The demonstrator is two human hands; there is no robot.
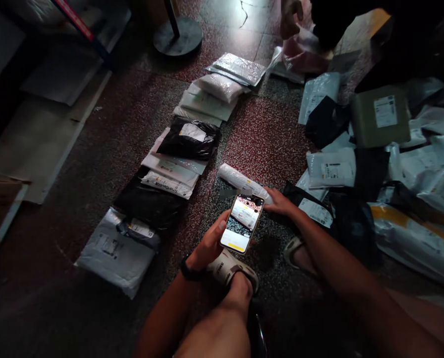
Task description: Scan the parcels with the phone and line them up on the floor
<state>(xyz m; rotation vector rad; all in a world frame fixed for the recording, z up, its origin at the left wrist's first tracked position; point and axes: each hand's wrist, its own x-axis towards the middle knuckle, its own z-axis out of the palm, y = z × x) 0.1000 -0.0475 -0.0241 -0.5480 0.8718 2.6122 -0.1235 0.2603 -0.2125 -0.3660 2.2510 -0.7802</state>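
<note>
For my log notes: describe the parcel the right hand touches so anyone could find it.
Start at the row of parcels running up the red speckled floor. Just right of it, above the phone, lies a white roll-shaped parcel under the right hand. It alone lies apart, between row and pile.

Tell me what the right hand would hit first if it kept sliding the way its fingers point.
The right hand points left and already touches the white rolled parcel on the floor. Past that parcel, the next thing in line looks like the row of flat mailers, though depth is hard to judge.
</note>
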